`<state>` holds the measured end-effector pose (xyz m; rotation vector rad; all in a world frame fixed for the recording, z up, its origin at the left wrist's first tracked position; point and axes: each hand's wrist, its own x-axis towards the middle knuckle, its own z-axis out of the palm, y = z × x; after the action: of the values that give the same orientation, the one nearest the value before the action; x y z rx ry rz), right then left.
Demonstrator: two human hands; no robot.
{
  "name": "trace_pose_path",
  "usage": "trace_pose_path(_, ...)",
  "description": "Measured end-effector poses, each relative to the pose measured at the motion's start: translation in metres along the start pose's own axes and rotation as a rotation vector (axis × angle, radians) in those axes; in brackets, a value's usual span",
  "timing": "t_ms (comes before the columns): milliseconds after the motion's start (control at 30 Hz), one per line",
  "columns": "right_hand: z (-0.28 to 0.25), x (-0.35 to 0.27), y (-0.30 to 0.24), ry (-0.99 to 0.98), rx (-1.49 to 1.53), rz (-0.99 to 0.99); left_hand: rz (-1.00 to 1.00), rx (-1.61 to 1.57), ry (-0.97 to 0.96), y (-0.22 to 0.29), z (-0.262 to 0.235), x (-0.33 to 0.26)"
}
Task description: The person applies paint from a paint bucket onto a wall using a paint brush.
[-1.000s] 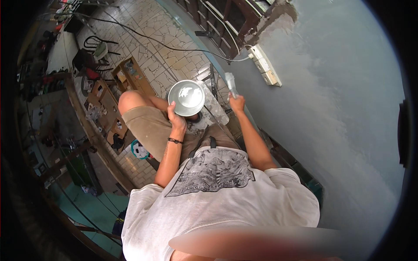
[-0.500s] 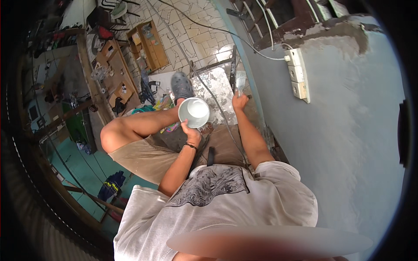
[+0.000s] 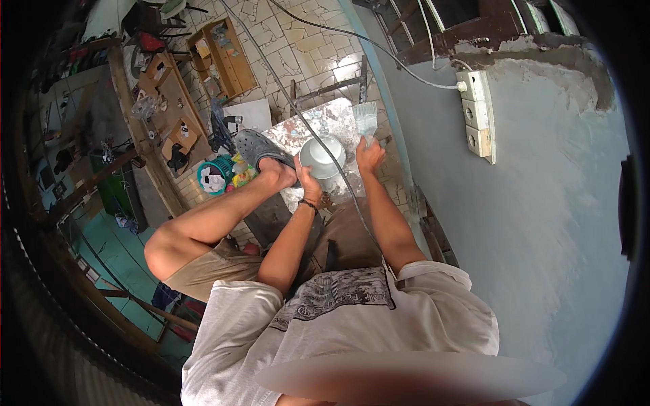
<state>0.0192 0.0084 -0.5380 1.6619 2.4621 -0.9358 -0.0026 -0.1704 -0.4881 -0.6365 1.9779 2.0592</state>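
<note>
My left hand (image 3: pixel 308 181) is closed on the near side of a round white bucket (image 3: pixel 316 170) with something white and pale inside. The bucket is above a paint-spattered board (image 3: pixel 281 123); I cannot tell whether it rests on it. To its right, my right hand (image 3: pixel 370 157) grips the handle of a wide paintbrush (image 3: pixel 365 120). The pale bristles point away from me, near the board's right edge. Fingers hide most of the handle. A dark cable (image 3: pixel 298 98) crosses the view in front of the board and passes close to the bucket.
A grey wall (image 3: pixel 528 223) rises on my right, bearing a white socket block (image 3: pixel 479 116). My foot in a grey clog (image 3: pixel 262 146) is left of the bucket. Beyond stand a wooden drawer (image 3: pixel 237 64) and a teal basket (image 3: pixel 215 174). A wooden beam (image 3: pixel 152 159) runs along the left.
The bucket and my left hand have moved right, closer to the brush. My left foot has turned and shifted leftward. The brush stays in my right hand, slightly further left.
</note>
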Motion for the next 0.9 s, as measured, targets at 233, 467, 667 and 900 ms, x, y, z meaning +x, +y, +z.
trace_pose_path(233, 0.009, 0.007, 0.002, 0.032, 0.074, 0.007, -0.027, 0.187, -0.058, 0.029, 0.012, 0.020)
trace_pose_path(467, 0.021, 0.021, 0.027, 0.257, 0.204, 0.108, 0.083, 0.207, -0.124, 0.023, -0.013, 0.021)
trace_pose_path(667, 0.024, 0.009, -0.003, 0.251, 0.210, 0.035, 0.315, 0.625, 0.083, 0.006, -0.068, 0.051)
trace_pose_path(900, 0.021, 0.016, 0.027, 0.172, 0.177, 0.078, 0.199, 1.186, 0.157, 0.021, -0.062, 0.025)
